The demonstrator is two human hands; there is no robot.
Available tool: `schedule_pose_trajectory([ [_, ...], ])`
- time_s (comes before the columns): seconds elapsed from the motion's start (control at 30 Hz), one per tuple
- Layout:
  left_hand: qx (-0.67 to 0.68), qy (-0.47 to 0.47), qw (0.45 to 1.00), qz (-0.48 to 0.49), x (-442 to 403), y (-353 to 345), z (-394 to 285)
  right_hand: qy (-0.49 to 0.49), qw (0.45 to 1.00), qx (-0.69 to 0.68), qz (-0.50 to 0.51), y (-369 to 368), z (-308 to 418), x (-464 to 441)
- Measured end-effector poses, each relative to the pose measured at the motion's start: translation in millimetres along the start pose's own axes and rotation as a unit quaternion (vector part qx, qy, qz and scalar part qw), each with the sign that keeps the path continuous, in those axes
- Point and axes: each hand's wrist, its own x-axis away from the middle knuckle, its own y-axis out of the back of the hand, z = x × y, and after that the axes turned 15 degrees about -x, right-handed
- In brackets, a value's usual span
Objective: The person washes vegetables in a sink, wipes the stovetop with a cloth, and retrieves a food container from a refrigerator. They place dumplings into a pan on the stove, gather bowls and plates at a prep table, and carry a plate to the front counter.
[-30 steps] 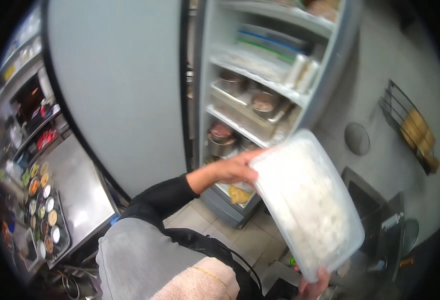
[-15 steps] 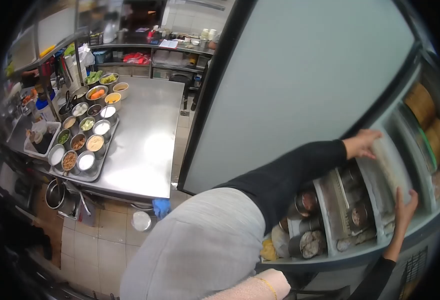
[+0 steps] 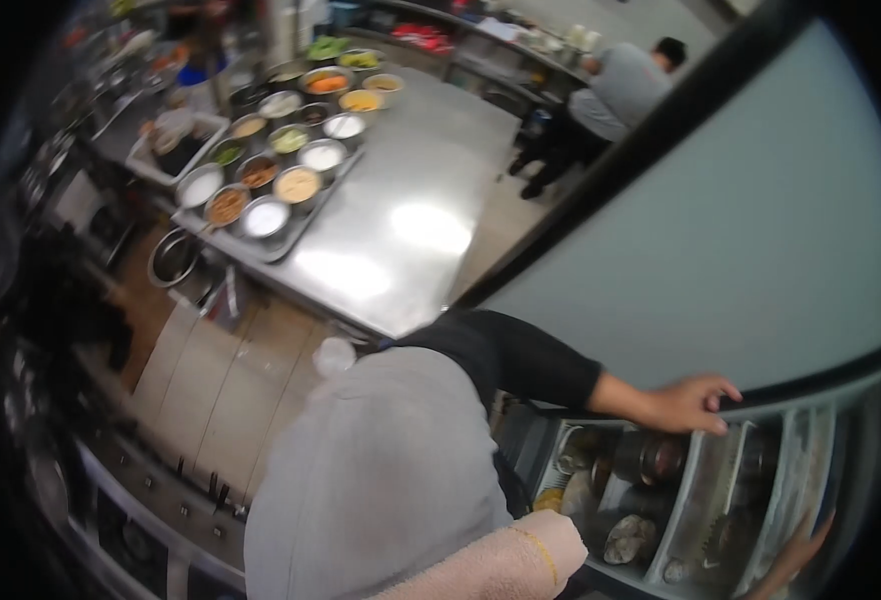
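Note:
My left hand [image 3: 696,402], at the end of a black sleeve, reaches over the shelves [image 3: 699,490] of an upright fridge. Its fingers are apart and curve slightly near the dark door seal, with nothing visible in them. Low at the right edge, my right hand [image 3: 806,548] is beside the shelf fronts; it is blurred and partly cut off, and its grip cannot be made out. Inside the fridge are a dark metal pot [image 3: 653,458], a plastic-wrapped lump [image 3: 629,540] and a yellow item [image 3: 549,500].
The fridge door [image 3: 721,250] stands wide open. Beyond it, a person in grey [image 3: 621,90] bends down. A steel table [image 3: 411,180] carries a tray of several food-filled metal bowls. A pink towel [image 3: 501,560] lies across the bottom of the view, with burners [image 3: 136,540] at lower left.
Both hands held a long pale package; it is no longer visible in them. My view has swung, shifting the table right and the fridge lower. A person has come into view.

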Motion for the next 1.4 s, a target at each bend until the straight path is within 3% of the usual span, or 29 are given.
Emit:
schedule_pose_trajectory([
  [0.03, -0.029, 0.006, 0.999, -0.039, 43, 45, -21, -0.230, 0.946, -0.230, 0.007, 27, 98, 19],
  [0.07, -0.080, 0.006, 0.991, -0.110, 80, 75, -4, -0.217, 0.940, -0.261, 0.042, 69, 214, 40],
  [0.1, -0.132, 0.052, 0.977, -0.157, 116, 108, -10, -0.259, 0.791, -0.549, 0.069, 77, 218, 81],
  [0.17, -0.204, 0.123, 0.929, -0.282, 155, 158, -27, -0.308, 0.745, -0.563, 0.182, 19, 259, 200],
  [0.27, -0.347, 0.044, 0.792, -0.500, 140, 229, -19, -0.312, 0.720, -0.507, 0.356, -115, 302, 423],
  [0.33, -0.443, 0.121, 0.745, -0.484, 117, 270, -15, -0.268, 0.720, -0.471, 0.433, -183, 310, 554],
  [0.37, -0.427, 0.183, 0.768, -0.440, 107, 286, -10, -0.373, 0.592, -0.562, 0.441, -164, 352, 563],
  [0.4, -0.429, 0.183, 0.767, -0.440, 99, 293, -10, -0.399, 0.560, -0.551, 0.473, -154, 373, 573],
  [0.47, -0.345, 0.308, 0.787, -0.408, 82, 301, -4, -0.407, 0.545, -0.509, 0.528, -138, 397, 582],
  [0.5, -0.317, 0.288, 0.821, -0.378, 82, 314, 5, -0.410, 0.536, -0.496, 0.546, -129, 404, 587],
  [0.53, -0.349, 0.238, 0.810, -0.407, 78, 325, 27, -0.414, 0.531, -0.484, 0.559, -123, 408, 589],
  [0.6, -0.348, 0.183, 0.877, -0.276, 85, 336, 14, -0.433, 0.524, -0.454, 0.576, -110, 411, 594],
  [0.63, -0.340, 0.087, 0.880, -0.319, 92, 322, 6, -0.448, 0.523, -0.438, 0.578, -102, 413, 597],
  [0.67, -0.262, 0.122, 0.933, -0.214, 102, 335, 26, -0.469, 0.520, -0.421, 0.576, -93, 417, 599],
  [0.7, -0.215, 0.163, 0.953, -0.137, 123, 325, -1, -0.492, 0.517, -0.403, 0.573, -84, 420, 602],
  [0.77, -0.189, 0.280, 0.941, -0.004, 160, 308, -47, -0.532, 0.507, -0.376, 0.564, -71, 431, 600],
  [0.87, -0.233, 0.299, 0.908, 0.181, 208, 298, -43, -0.577, 0.494, -0.369, 0.536, -58, 455, 592],
  [0.9, -0.191, 0.339, 0.899, 0.202, 225, 295, -34, -0.586, 0.497, -0.379, 0.516, -55, 469, 579],
  [1.0, -0.160, 0.369, 0.898, 0.180, 262, 288, -23, -0.555, 0.566, -0.445, 0.416, -51, 518, 515],
  [1.07, -0.133, 0.381, 0.896, 0.187, 273, 284, -21, -0.477, 0.703, -0.433, 0.301, -74, 529, 502],
  [1.13, -0.103, 0.407, 0.885, 0.200, 273, 278, -12, -0.573, 0.629, -0.434, 0.296, -91, 512, 516],
  [1.2, -0.088, 0.438, 0.875, 0.187, 274, 277, -3, -0.695, 0.603, -0.369, 0.131, -92, 495, 542],
  [1.27, -0.091, 0.394, 0.893, 0.197, 274, 273, 22, -0.864, 0.436, -0.247, 0.042, -84, 475, 554],
  [1.33, -0.086, 0.414, 0.887, 0.184, 262, 263, 31, -0.912, 0.350, -0.208, -0.053, -65, 477, 486],
  [1.4, -0.104, 0.404, 0.883, 0.217, 251, 255, 51, -0.892, 0.103, -0.407, -0.166, -98, 381, 608],
])
